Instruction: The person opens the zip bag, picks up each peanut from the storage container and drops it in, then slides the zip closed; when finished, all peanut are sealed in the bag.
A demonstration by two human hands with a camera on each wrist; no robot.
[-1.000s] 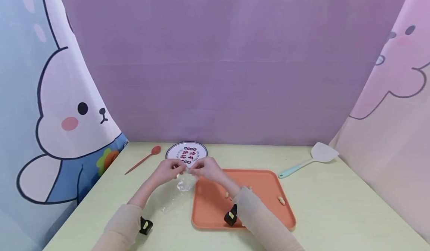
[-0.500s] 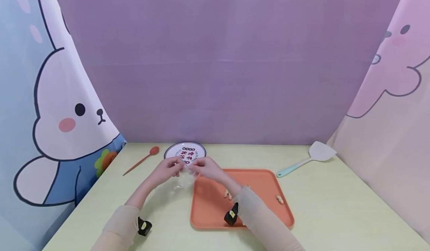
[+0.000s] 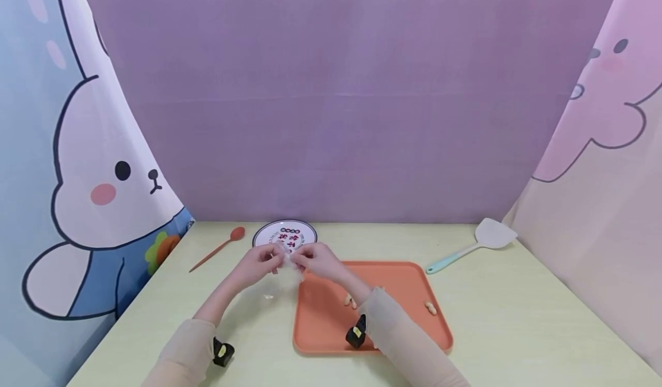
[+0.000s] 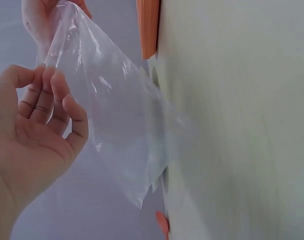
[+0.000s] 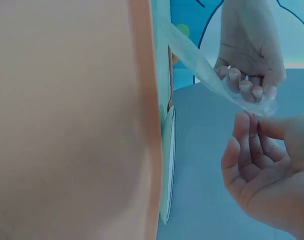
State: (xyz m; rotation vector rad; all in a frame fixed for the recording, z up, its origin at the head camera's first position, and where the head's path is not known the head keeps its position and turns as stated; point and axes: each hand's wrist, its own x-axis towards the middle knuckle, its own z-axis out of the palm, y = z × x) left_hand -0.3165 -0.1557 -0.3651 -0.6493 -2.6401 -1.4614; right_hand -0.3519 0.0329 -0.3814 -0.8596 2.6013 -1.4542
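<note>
Between my two hands hangs a thin clear plastic bag (image 4: 112, 95), its top edge pinched on both sides. My left hand (image 3: 260, 263) grips one side of that edge between thumb and fingertips. With thumb and index finger, my right hand (image 3: 320, 260) pinches the other side, close to the left. The loose film droops below the fingers in the left wrist view. Just behind the hands, a white plate (image 3: 269, 234) with red lettering lies on the table, partly covered by them in the head view.
An orange tray (image 3: 320, 332) with several peanuts (image 3: 431, 307) lies under my right forearm. A red spoon (image 3: 217, 250) is at the back left. A spatula (image 3: 493, 234) with a white blade and mint handle lies at the back right of the pale table (image 3: 517, 318).
The bag, earlier spread low to the left near the table, has swung up and away beneath my fingers. Both hands keep their pinch in nearly the same place.
</note>
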